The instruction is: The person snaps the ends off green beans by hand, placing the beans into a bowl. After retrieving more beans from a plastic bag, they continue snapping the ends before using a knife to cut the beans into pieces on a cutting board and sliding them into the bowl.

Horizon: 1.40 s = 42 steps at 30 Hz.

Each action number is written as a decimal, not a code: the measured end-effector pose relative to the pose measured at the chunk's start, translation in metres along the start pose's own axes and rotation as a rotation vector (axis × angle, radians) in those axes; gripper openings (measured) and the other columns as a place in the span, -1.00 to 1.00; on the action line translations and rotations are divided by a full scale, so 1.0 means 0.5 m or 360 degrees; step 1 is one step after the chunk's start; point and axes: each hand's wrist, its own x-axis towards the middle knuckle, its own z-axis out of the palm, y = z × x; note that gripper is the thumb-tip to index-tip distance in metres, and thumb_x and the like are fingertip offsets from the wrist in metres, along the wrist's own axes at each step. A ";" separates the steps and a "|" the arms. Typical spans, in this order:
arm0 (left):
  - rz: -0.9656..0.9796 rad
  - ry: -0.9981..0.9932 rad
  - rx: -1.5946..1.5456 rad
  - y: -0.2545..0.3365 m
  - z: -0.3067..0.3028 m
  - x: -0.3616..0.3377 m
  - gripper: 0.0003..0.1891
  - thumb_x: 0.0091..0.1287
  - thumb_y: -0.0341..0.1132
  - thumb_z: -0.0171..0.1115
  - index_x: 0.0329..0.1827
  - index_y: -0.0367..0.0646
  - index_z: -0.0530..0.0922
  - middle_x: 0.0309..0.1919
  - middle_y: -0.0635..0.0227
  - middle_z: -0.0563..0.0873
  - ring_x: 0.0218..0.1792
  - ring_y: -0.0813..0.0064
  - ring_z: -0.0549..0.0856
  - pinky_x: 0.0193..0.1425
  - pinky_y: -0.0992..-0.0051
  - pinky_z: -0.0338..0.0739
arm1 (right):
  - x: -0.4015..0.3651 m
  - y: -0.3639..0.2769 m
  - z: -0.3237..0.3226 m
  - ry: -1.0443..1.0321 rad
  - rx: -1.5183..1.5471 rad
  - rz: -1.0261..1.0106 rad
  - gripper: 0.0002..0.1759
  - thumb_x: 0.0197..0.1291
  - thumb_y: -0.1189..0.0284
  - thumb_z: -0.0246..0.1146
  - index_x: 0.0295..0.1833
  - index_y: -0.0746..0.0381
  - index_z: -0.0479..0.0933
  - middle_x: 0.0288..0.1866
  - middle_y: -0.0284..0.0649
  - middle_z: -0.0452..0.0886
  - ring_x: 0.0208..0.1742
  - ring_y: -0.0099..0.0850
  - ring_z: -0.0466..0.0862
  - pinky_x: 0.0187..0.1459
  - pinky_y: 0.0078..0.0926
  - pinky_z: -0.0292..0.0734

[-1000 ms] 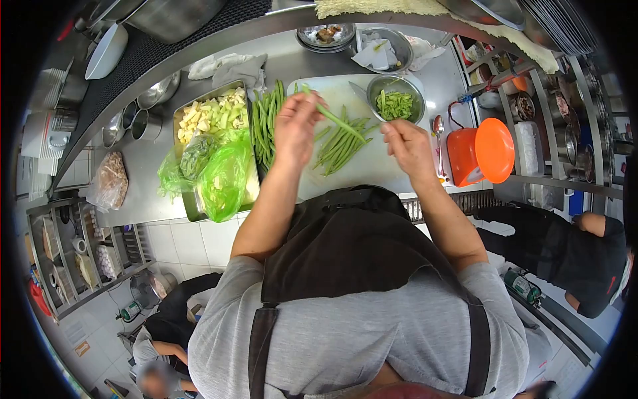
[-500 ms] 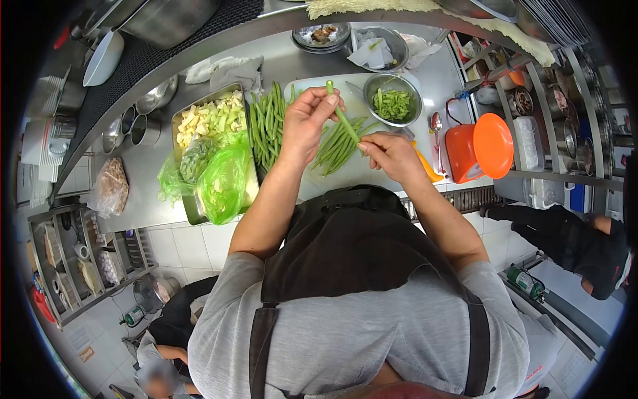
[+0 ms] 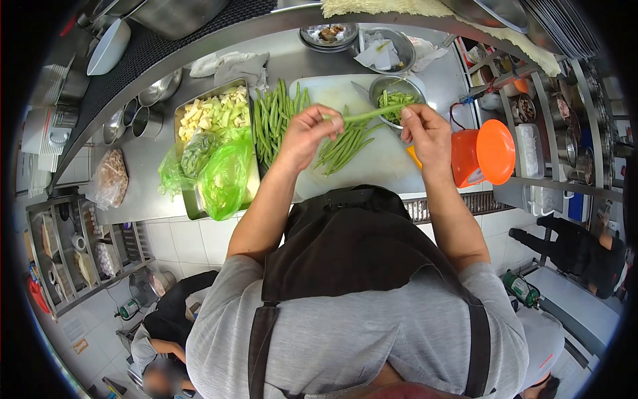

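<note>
A single green bean (image 3: 372, 114) is stretched roughly level between my two hands. My left hand (image 3: 307, 138) is closed around its left end, and the fingertips of my right hand (image 3: 428, 138) pinch the other end. Below it, a small heap of green beans (image 3: 342, 154) lies on the white cutting board (image 3: 385, 166). A larger pile of green beans (image 3: 271, 126) sits just left of the board. Near my right fingers stands a metal bowl (image 3: 420, 86) with green pieces inside, partly covered by the bean and hand. A knife blade (image 3: 359, 89) shows beside the bowl.
To the left is a metal tray (image 3: 194, 207) with chopped vegetables and a green plastic bag (image 3: 228, 179). An orange container (image 3: 467, 159) stands right of my right hand. Stacked bowls (image 3: 327, 45) are at the back, under an overhead shelf. Other people work behind me.
My right hand has moved up and right, so the bean has swung from steeply slanted to nearly level. My left hand has lowered slightly. The view has shifted a little.
</note>
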 end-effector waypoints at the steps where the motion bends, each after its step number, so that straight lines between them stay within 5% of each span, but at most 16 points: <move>1: -0.0144 -0.0132 0.0125 -0.010 -0.003 -0.008 -0.91 0.37 -0.45 0.30 -0.12 -0.22 0.63 -0.27 0.31 0.74 -0.24 0.52 0.70 -0.17 0.53 0.53 | 0.007 -0.006 -0.001 0.0074 -0.0036 -0.0067 -0.81 0.36 0.43 0.29 -0.16 0.39 0.64 -0.47 -0.33 0.59 -0.55 -0.65 0.52 -0.50 -0.65 0.38; 5: -0.0438 -0.0313 0.0524 -0.056 0.034 -0.034 -0.91 0.36 -0.44 0.32 -0.13 -0.22 0.64 -0.33 0.38 0.73 -0.31 0.62 0.67 -0.24 0.61 0.50 | 0.010 0.001 0.027 -0.0042 -0.0409 -0.0118 -0.81 0.33 0.42 0.31 -0.14 0.36 0.64 -0.45 -0.21 0.63 -0.55 -0.48 0.58 -0.46 -0.49 0.46; 7: -0.0303 -0.0235 0.0554 -0.089 0.027 -0.031 -0.90 0.38 -0.39 0.32 -0.13 -0.22 0.64 -0.34 0.41 0.72 -0.32 0.66 0.65 -0.23 0.62 0.51 | 0.001 0.034 0.042 -0.0186 -0.0607 -0.0268 -0.80 0.30 0.40 0.33 -0.14 0.35 0.65 -0.41 -0.14 0.64 -0.51 -0.36 0.61 -0.41 -0.40 0.49; 9: -0.0259 0.0342 0.0568 -0.094 0.009 -0.011 -0.89 0.38 -0.38 0.31 -0.13 -0.21 0.65 -0.36 0.44 0.71 -0.32 0.66 0.65 -0.20 0.59 0.53 | -0.013 0.065 0.050 -0.0330 -0.0801 -0.0422 -0.79 0.28 0.39 0.34 -0.15 0.33 0.65 -0.37 -0.08 0.66 -0.47 -0.24 0.64 -0.36 -0.31 0.52; 11: -0.0215 0.0535 0.0447 -0.130 -0.068 0.013 -0.84 0.33 -0.33 0.34 -0.12 -0.22 0.65 -0.38 0.36 0.73 -0.33 0.51 0.70 -0.19 0.50 0.57 | -0.032 0.079 0.052 -0.0565 -0.0899 -0.0552 -0.79 0.24 0.37 0.37 -0.17 0.32 0.65 -0.31 -0.02 0.67 -0.35 -0.07 0.66 -0.26 -0.22 0.54; 13: 0.0028 0.0862 0.1751 -0.146 -0.143 0.024 -0.80 0.28 -0.31 0.37 -0.13 -0.22 0.65 -0.36 0.19 0.75 -0.37 0.22 0.72 -0.17 0.35 0.60 | -0.028 0.053 0.038 -0.0513 -0.0863 -0.0242 -0.79 0.24 0.38 0.36 -0.17 0.31 0.65 -0.29 -0.02 0.68 -0.31 -0.06 0.67 -0.24 -0.22 0.55; 15: 0.0097 0.0841 0.1981 -0.142 -0.175 0.018 -0.79 0.25 -0.30 0.38 -0.14 -0.22 0.65 -0.32 0.14 0.74 -0.33 0.11 0.71 -0.15 0.28 0.60 | -0.018 0.048 0.007 -0.0448 -0.0827 0.0080 -0.80 0.24 0.38 0.36 -0.16 0.31 0.65 -0.27 -0.02 0.68 -0.27 -0.05 0.68 -0.23 -0.22 0.56; 17: 0.0167 0.0805 0.2217 -0.140 -0.172 0.016 -0.78 0.22 -0.29 0.39 -0.16 -0.22 0.65 -0.29 0.09 0.73 -0.29 0.00 0.70 -0.12 0.21 0.61 | 0.023 0.062 -0.030 -0.0082 -0.0912 -0.0205 -0.78 0.23 0.38 0.37 -0.11 0.31 0.65 -0.24 -0.02 0.69 -0.25 -0.05 0.69 -0.20 -0.22 0.57; 19: 0.0625 0.0751 0.2416 -0.118 -0.128 0.024 -0.80 0.16 -0.32 0.39 -0.21 -0.20 0.66 -0.23 0.10 0.70 -0.15 0.01 0.68 -0.06 0.16 0.60 | 0.065 0.078 -0.058 -0.0054 -0.1056 -0.0294 -0.77 0.23 0.39 0.36 -0.09 0.30 0.65 -0.21 -0.01 0.69 -0.23 -0.04 0.70 -0.19 -0.21 0.58; 23: 0.0563 0.0543 0.2602 -0.119 -0.040 0.068 -0.80 0.15 -0.31 0.34 -0.20 -0.19 0.68 -0.20 0.11 0.68 -0.04 0.08 0.67 -0.03 0.15 0.59 | 0.095 0.110 -0.084 -0.0073 -0.1592 -0.0586 -0.76 0.22 0.42 0.35 -0.04 0.30 0.66 -0.16 -0.01 0.70 -0.19 -0.02 0.71 -0.14 -0.20 0.60; 25: 0.0239 0.0507 0.3076 -0.132 -0.020 0.088 -0.76 0.18 -0.30 0.25 -0.14 -0.18 0.70 -0.17 0.10 0.69 -0.02 0.10 0.67 0.00 0.15 0.58 | 0.089 0.102 -0.083 -0.0058 -0.1480 -0.0506 -0.76 0.23 0.42 0.34 -0.03 0.30 0.66 -0.16 -0.01 0.71 -0.18 -0.01 0.71 -0.13 -0.19 0.60; 32: -0.0015 0.0168 0.2725 -0.168 -0.021 0.151 -0.74 0.25 -0.27 0.19 -0.16 -0.26 0.71 -0.10 0.03 0.73 -0.02 0.00 0.69 0.09 0.13 0.61 | 0.038 0.096 -0.069 -0.0132 -0.1194 -0.0313 -0.74 0.27 0.42 0.33 0.00 0.33 0.67 -0.16 -0.01 0.72 -0.29 -0.16 0.73 -0.19 -0.32 0.60; 36: -0.0191 0.0115 0.2646 -0.174 -0.032 0.172 -0.74 0.24 -0.24 0.22 -0.20 -0.24 0.71 -0.15 0.01 0.75 -0.06 0.05 0.74 0.07 0.15 0.63 | 0.017 0.069 -0.034 -0.0180 -0.1099 -0.0216 -0.76 0.24 0.41 0.33 -0.06 0.33 0.67 -0.17 0.00 0.72 -0.17 -0.02 0.71 -0.12 -0.19 0.58; 42: -0.0048 -0.0192 0.2055 -0.101 -0.032 0.137 -0.80 0.27 -0.33 0.24 -0.13 -0.24 0.65 -0.19 0.01 0.76 -0.11 0.09 0.75 0.02 0.16 0.61 | 0.020 0.076 -0.006 -0.0302 -0.1223 -0.0521 -0.74 0.27 0.39 0.30 0.01 0.28 0.66 -0.18 -0.03 0.70 -0.20 -0.03 0.71 -0.16 -0.15 0.60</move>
